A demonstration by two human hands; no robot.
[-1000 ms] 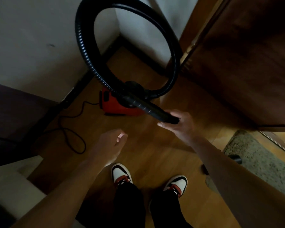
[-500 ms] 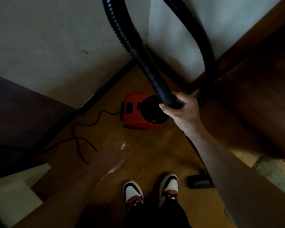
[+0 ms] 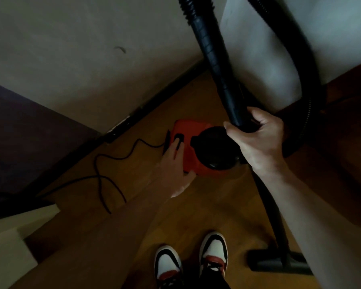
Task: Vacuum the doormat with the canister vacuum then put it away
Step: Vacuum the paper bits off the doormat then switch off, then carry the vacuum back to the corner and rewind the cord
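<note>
1. Now my right hand (image 3: pixel 256 138) is wrapped tight round the smooth end of the hose (image 3: pixel 215 59), with fingers and thumb closed on it, just above the vacuum (image 3: pixel 192 130).
2. My left hand (image 3: pixel 173 165) lies flat on the vacuum's left part, fingers straight and fingertips at its black button, holding nothing.
3. The red vacuum sits on the floor (image 3: pixel 196 205) near the far wall (image 3: pixel 92 59), and its cord (image 3: pixel 97 163) trails left.
4. The floor head (image 3: pixel 275 261) lies near right, beside my shoes (image 3: pixel 169 265).
5. Half a second ago my left hand hovered short of the vacuum; it touches it now. My right hand's grip is unchanged.
</note>
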